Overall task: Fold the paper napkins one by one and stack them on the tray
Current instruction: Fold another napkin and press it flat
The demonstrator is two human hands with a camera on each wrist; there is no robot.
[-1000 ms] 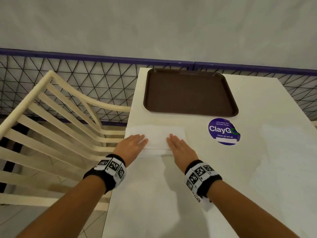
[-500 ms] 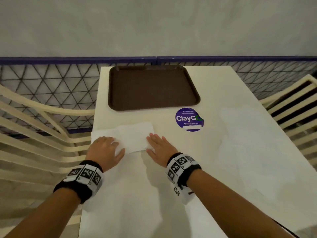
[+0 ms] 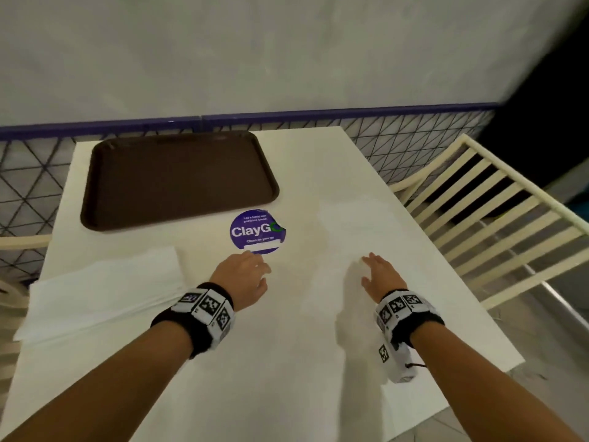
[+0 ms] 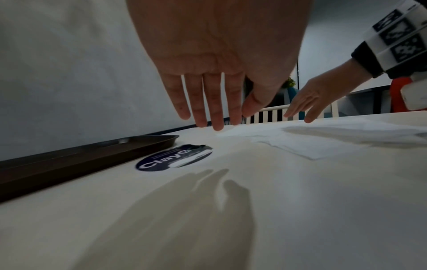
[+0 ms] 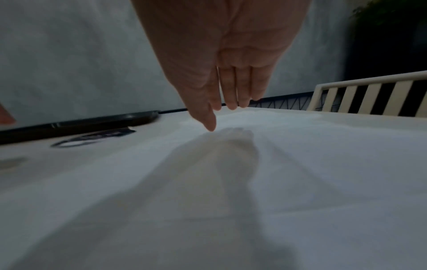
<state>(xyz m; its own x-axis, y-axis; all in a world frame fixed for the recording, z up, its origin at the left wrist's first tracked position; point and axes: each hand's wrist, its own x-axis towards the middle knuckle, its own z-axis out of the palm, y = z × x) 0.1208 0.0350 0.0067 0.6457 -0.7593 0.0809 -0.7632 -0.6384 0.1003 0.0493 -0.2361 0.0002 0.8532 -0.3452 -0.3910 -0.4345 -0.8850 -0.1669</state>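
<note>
Folded napkin [image 3: 102, 288] left lying at table's [image 3: 255, 362] near-left edge, off brown tray [image 3: 178, 180]. Left hand [image 3: 242, 279] held flat, fingers straight, nothing grasped. Right hand [image 3: 379, 275] extended over unfolded napkin [image 3: 376, 224], fingers straight, nothing gripped.

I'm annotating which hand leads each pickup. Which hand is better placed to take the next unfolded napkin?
Right, probably. The right hand hovers open directly above the unfolded napkin spread on the table's right half, fingertips close to it. The left hand hovers open near the ClayGo sticker, beside that napkin.
</note>
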